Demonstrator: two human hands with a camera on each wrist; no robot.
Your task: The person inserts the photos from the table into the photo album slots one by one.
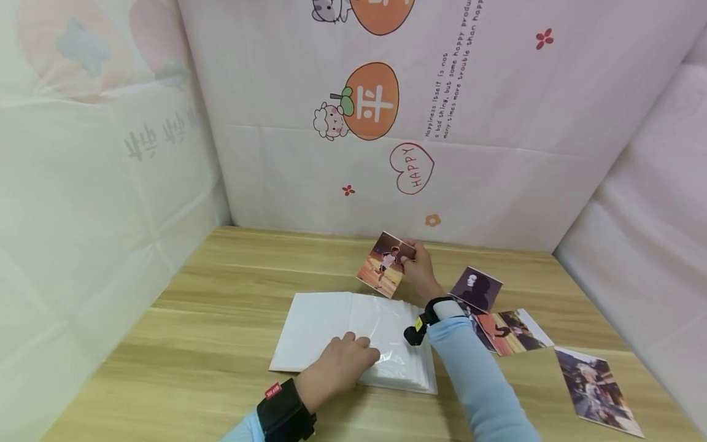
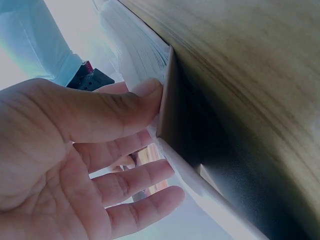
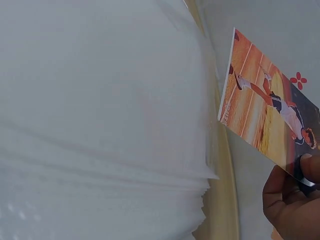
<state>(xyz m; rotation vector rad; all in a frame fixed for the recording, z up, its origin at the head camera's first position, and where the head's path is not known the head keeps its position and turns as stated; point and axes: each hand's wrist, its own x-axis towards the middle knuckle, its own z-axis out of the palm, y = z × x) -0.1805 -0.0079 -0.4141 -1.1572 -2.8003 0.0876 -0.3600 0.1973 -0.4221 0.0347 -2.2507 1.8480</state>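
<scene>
An open photo album with clear plastic sleeves lies on the table. My left hand rests on it near the bottom of the fold. In the left wrist view, the thumb touches the album's lower edge while the loosely bent fingers lie over the page side. Beyond the album's top edge, my right hand pinches a photo card by its right side, thumb in front. The card shows a running figure on an orange ground. It is raised and tilted, apart from the sleeves in the right wrist view.
Right of the album, a dark photo card and an orange-toned card overlap others, partly behind the right forearm. Another card lies nearer the right edge. White printed cloth hangs behind the wooden table and at both sides.
</scene>
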